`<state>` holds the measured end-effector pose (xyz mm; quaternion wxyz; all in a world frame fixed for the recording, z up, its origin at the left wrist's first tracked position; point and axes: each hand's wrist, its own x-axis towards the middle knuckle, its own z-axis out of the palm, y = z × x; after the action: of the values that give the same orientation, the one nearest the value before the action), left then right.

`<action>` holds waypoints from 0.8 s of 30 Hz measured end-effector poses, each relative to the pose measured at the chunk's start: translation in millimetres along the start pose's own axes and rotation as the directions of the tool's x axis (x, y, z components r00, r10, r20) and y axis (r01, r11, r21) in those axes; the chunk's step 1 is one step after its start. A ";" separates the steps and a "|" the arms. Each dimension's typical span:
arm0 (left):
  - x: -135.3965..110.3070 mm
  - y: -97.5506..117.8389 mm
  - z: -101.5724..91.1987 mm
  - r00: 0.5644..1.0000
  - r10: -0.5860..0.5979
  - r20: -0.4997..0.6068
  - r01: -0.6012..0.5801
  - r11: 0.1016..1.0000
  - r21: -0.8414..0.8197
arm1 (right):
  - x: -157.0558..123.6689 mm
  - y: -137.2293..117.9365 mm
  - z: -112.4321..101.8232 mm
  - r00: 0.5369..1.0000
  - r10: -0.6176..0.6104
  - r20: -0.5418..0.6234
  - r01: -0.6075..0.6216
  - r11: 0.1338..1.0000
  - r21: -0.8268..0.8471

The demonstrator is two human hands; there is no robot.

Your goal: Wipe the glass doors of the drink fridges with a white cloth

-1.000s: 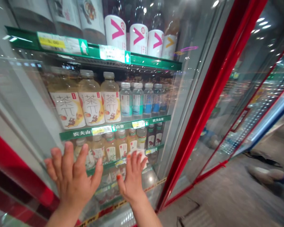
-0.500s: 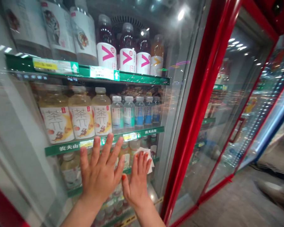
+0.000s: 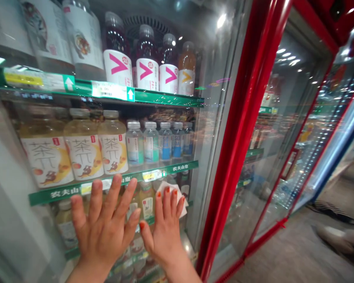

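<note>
My left hand (image 3: 104, 220) is held up with its fingers spread and its palm toward the glass door (image 3: 214, 106) of a drinks fridge. Nothing shows in it. Beside it on the right, my right hand (image 3: 166, 228), with orange nails, holds a white tissue (image 3: 182, 191) flat under its fingers toward the glass. Part of the tissue is covered by the fingers. Whether the left palm touches the glass I cannot tell. Behind the hands run a green shelf edge (image 3: 183, 168) and price tags (image 3: 153, 175).
Inside stand several tea bottles (image 3: 84, 157), small water bottles (image 3: 165, 143) and dark drinks with white labels (image 3: 147, 74). A red door frame (image 3: 238, 129) rises to the right. Farther right is another glass-door fridge (image 3: 271, 157). The grey floor (image 3: 306, 255) shows at the lower right.
The view has shifted, so the shelves and both hands appear farther left and slightly lower, with the bottles a little larger. Both hands keep nearly the same places against the shelves.
</note>
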<state>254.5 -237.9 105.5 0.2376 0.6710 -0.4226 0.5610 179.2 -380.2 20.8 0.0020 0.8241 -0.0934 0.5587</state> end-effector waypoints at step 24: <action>0.4 3.3 -10.4 0.999 -0.011 0.053 0.016 0.995 -0.096 | -16.2 17.3 -2.2 0.971 0.232 -0.051 -0.233 0.972 -0.028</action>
<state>246.1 -231.5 108.1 0.2623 0.6759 -0.4508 0.5208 168.7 -394.5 4.9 -0.0474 0.7940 -0.1986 0.5727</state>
